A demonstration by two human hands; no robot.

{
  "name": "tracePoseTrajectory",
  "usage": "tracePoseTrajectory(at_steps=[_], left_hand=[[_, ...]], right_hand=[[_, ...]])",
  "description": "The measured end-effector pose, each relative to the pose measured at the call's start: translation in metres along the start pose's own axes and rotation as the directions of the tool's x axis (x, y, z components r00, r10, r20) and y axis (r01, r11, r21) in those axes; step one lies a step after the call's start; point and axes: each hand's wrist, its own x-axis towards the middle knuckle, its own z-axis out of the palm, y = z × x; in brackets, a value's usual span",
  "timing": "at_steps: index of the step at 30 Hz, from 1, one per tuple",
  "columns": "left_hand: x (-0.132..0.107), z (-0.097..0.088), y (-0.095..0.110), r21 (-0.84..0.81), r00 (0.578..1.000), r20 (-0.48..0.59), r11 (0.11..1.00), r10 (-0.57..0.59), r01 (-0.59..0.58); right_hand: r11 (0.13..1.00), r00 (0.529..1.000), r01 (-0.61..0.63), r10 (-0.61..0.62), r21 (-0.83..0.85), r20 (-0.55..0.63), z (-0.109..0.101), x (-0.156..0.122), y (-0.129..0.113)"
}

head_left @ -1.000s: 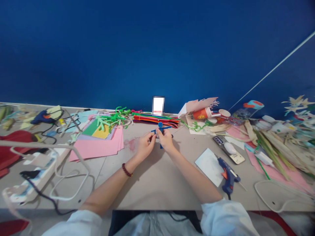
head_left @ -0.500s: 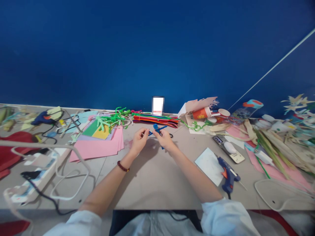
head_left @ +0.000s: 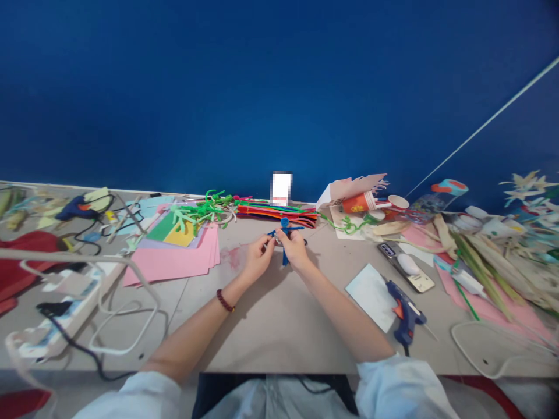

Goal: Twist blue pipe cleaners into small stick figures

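Note:
Between my hands is a small blue pipe-cleaner figure with a round head, arms out to the sides and a body hanging below. My right hand is closed on its middle, thumb towards the left. My left hand, with a dark red beaded bracelet on its wrist, pinches at the figure's left side; the fingertips of both hands nearly meet there. The fingers partly hide the figure's middle. Just behind lies a bundle of coloured pipe cleaners.
Pink paper sheets and twisted green pipe cleaners lie left, beyond a white power strip with cables. To the right are a glue gun, a light blue sheet, a phone and an orange paper cup.
The blue figure has turned from tilted to nearly upright and shifted slightly right. My left hand has moved right and a little down, closer to my right hand.

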Motion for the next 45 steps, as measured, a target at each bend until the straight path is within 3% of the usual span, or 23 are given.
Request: tracePoseTrajectory(at_steps=[4, 7, 12, 17, 24, 30, 34, 37, 41, 45], left_hand=[[0.004, -0.007, -0.001, -0.036, 0.995, -0.085, 0.998, -0.051, 0.048], [0.005, -0.009, -0.001, -0.061, 0.994, -0.086, 0.996, -0.069, 0.064], [0.003, -0.007, 0.003, 0.001, 0.999, -0.037, 1.000, -0.015, 0.015], [-0.001, -0.008, 0.005, 0.255, 0.986, 0.013, 0.953, 0.166, -0.164], [0.003, -0.019, 0.005, 0.448, 0.959, 0.022, 0.855, 0.283, -0.263], [0.009, -0.025, 0.006, 0.413, 0.956, 0.000, 0.870, 0.295, -0.268], [0.015, -0.027, 0.004, 0.270, 0.984, 0.041, 0.947, 0.172, -0.176], [0.020, -0.028, 0.001, -0.009, 0.992, 0.122, 0.999, -0.031, 0.032], [0.023, -0.026, -0.004, -0.300, 0.946, 0.190, 0.902, -0.262, 0.310], [0.019, -0.019, -0.009, -0.417, 0.914, 0.220, 0.815, -0.340, 0.403]], right_hand=[[0.999, 0.989, -0.041, 0.038, 0.019, 0.144, -0.004, 0.001, -0.004], [0.995, 0.974, -0.088, 0.077, 0.044, 0.213, -0.006, 0.002, -0.006], [0.996, 0.990, -0.081, 0.084, -0.032, 0.112, -0.004, 0.001, -0.006], [0.992, 1.000, 0.014, -0.012, -0.122, 0.019, -0.003, 0.001, -0.006], [0.949, 0.992, 0.111, -0.090, -0.294, 0.083, -0.009, 0.007, 0.003], [0.915, 0.965, 0.153, -0.058, -0.373, 0.255, -0.014, 0.008, 0.005], [0.883, 0.914, 0.218, -0.037, -0.415, 0.403, -0.018, 0.008, -0.006], [0.904, 0.923, 0.152, 0.014, -0.399, 0.384, -0.018, 0.008, -0.012], [0.951, 0.954, 0.054, 0.040, -0.303, 0.296, -0.016, 0.008, -0.010], [0.983, 0.978, -0.022, 0.059, -0.183, 0.200, -0.013, 0.007, -0.009]])
